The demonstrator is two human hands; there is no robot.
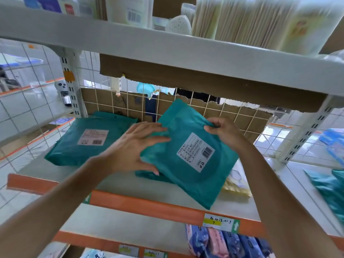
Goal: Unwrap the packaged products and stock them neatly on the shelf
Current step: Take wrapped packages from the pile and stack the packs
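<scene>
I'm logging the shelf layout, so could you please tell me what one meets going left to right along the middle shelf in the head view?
flat teal package → left hand → held teal package → right hand → white shelf upright. The yellowish pack overlaps the right hand's span, so it is omitted.

Torn brown cardboard (186,79) hangs behind a white wire grid (127,101). Overhead stand blurred bundles of pale wooden sticks (232,19) and a white bottle with a barcode (128,10). Low down, blue and pink packs (223,243) lie side by side beneath a handwritten price label (219,221). White tiles (22,108) show at the left.
</scene>
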